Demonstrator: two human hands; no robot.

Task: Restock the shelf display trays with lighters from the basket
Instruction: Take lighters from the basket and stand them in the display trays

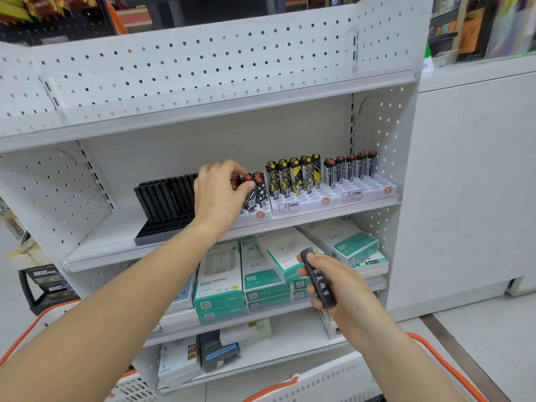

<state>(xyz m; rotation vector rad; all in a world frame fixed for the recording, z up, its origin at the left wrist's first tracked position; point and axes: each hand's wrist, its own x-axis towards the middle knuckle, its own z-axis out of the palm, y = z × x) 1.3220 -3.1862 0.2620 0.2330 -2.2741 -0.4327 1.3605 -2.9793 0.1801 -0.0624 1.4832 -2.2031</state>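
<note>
Lighters with red caps and star-patterned black bodies (255, 190) stand in the leftmost white display tray (258, 213) on the middle shelf (162, 242), and my left hand (219, 195) curls over them, thumb and fingertips pinching the top of 1 of them. My right hand (338, 288) sits lower, in front of the shelf below, wrapped around a slim black lighter (317, 278) printed with white characters, thumb lying along its upper end. Right of my left hand, a second tray (301, 203) holds 5 yellow-and-black lighters (294, 175) in its back row, and a third tray (367, 191) holds 5 black-and-white ones (351, 168). Left of my hand stands a black ribbed rack (165, 201). Green-and-white boxes (220, 285) are stacked on the shelf beneath. The orange-rimmed white basket (319, 375) shows along the bottom edge.
</note>
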